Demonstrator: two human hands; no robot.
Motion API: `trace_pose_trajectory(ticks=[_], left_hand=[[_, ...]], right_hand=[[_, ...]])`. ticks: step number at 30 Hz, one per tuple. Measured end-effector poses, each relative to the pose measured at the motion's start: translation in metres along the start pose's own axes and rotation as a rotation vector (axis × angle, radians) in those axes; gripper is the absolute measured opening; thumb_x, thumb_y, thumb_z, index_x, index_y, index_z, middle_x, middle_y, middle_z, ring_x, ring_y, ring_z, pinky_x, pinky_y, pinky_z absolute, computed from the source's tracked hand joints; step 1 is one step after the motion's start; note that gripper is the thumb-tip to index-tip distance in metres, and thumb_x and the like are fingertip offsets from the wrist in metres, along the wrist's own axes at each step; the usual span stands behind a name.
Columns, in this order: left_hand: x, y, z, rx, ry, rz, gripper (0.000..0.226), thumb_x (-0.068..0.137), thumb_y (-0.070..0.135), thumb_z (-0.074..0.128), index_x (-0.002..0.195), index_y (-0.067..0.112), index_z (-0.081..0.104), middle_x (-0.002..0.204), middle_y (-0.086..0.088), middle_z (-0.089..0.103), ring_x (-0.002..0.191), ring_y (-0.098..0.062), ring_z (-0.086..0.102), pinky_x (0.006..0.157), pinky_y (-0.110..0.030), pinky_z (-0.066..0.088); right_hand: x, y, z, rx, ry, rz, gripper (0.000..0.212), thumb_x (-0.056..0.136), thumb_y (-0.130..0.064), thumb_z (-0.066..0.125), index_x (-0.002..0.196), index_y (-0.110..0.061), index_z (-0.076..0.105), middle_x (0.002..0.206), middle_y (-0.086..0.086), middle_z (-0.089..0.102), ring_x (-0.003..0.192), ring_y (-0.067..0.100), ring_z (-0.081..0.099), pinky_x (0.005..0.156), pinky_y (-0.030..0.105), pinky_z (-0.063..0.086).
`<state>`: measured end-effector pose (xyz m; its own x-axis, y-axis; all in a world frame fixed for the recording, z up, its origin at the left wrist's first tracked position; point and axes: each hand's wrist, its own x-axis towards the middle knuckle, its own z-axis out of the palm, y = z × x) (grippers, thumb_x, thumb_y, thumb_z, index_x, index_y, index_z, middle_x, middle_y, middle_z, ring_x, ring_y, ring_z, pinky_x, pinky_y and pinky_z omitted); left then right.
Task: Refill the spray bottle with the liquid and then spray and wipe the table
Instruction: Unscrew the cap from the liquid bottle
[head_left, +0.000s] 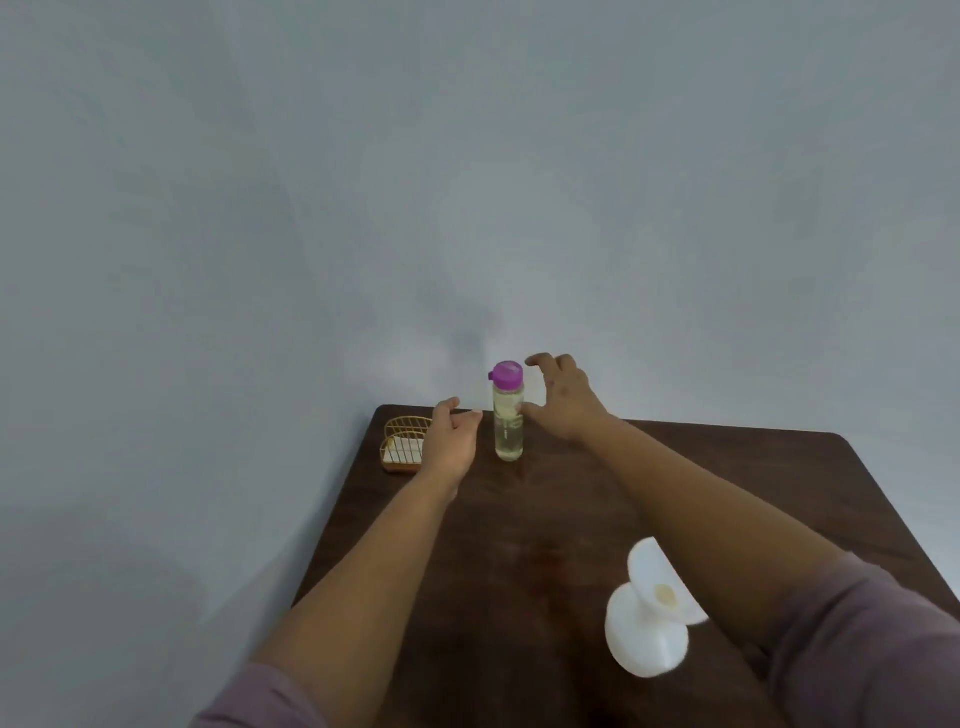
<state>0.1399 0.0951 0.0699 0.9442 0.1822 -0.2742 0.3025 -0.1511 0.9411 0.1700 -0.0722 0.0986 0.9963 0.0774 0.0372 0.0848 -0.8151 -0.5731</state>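
Dark brown wooden worktop (597, 499) set into a corner against pale grey walls (260, 208).

Clear bottle (508, 422) stands upright near the far edge of the worktop, left of centre. Purple cap (506, 375) is on. Pale yellowish liquid fills most of the body.

Left hand (451, 440) reaches in from the near left, just left of the bottle at about mid-height. Grip apart: fingers (451, 405) loosely spread, thumb (470, 415) pointing toward the bottle. A narrow gap shows between thumb and bottle; no contact seen.

Right hand (563, 400) reaches in from the near right, just right of the bottle and level with its upper half. Grip apart: fingers curved above, near the cap, thumb lower by the bottle's body. Whether the thumb touches the bottle cannot be told; the fingers are clear of the cap. Neither hand holds anything.

White spray bottle (647, 631) stands on the near right part of the worktop, well apart from the clear bottle. A white funnel (657, 582) sits in its neck, tilted; the right forearm passes just beside and over it.

Gold wire holder (405, 441) sits at the far left corner of the worktop, with a folded white cloth (404, 449) in it, partly hidden behind the left hand.

Mauve sleeves (857, 649) show at both near corners.
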Motion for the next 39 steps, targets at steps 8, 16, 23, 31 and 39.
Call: trace_pose_trajectory(ticks=[8, 16, 23, 31, 39], left_hand=[[0.053, -0.003, 0.01, 0.164, -0.14, 0.033, 0.05, 0.101, 0.025, 0.051, 0.147, 0.019, 0.032, 0.141, -0.004, 0.053, 0.129, -0.023, 0.048, 0.096, -0.029, 0.037], [0.067, -0.016, 0.0, 0.147, -0.23, -0.033, 0.059, 0.096, 0.011, 0.056, 0.148, 0.019, 0.03, 0.147, -0.005, 0.045, 0.132, -0.023, 0.045, 0.105, -0.034, 0.04], [0.032, -0.038, -0.004, 0.027, -0.225, -0.023, 0.076, 0.086, 0.014, 0.072, 0.15, 0.023, 0.031, 0.151, 0.0, 0.04, 0.139, -0.02, 0.037, 0.11, -0.038, 0.035], [-0.05, -0.068, -0.015, 0.251, -0.229, 0.138, 0.094, 0.073, 0.031, 0.085, 0.149, 0.028, 0.03, 0.148, 0.007, 0.041, 0.14, -0.017, 0.024, 0.112, -0.04, 0.028], [-0.137, -0.118, -0.014, 0.265, -0.269, 0.15, 0.079, 0.066, 0.045, 0.082, 0.133, 0.042, 0.042, 0.12, 0.023, 0.059, 0.129, -0.014, 0.045, 0.106, -0.041, 0.042]], right_hand=[[0.089, -0.025, 0.054, -0.261, -0.152, 0.127, 0.06, 0.085, -0.024, 0.066, 0.137, -0.028, 0.037, 0.136, 0.009, 0.031, 0.114, 0.034, 0.043, 0.084, 0.036, 0.046], [0.086, -0.02, 0.053, -0.216, -0.137, 0.102, 0.028, 0.089, -0.019, 0.064, 0.113, -0.013, 0.051, 0.114, 0.012, 0.041, 0.078, 0.024, 0.05, 0.069, 0.03, 0.043], [0.028, -0.044, 0.028, -0.15, -0.11, -0.004, 0.03, 0.089, -0.026, 0.064, 0.114, -0.017, 0.052, 0.101, 0.005, 0.039, 0.082, 0.022, 0.05, 0.067, 0.025, 0.038], [-0.085, -0.066, 0.018, -0.199, -0.165, -0.062, 0.033, 0.088, -0.025, 0.066, 0.117, -0.019, 0.051, 0.106, 0.006, 0.042, 0.09, 0.024, 0.055, 0.074, 0.028, 0.045], [-0.173, -0.055, 0.033, -0.267, -0.326, -0.094, 0.039, 0.086, -0.021, 0.067, 0.12, -0.025, 0.048, 0.109, 0.003, 0.042, 0.093, 0.025, 0.057, 0.077, 0.03, 0.051]])
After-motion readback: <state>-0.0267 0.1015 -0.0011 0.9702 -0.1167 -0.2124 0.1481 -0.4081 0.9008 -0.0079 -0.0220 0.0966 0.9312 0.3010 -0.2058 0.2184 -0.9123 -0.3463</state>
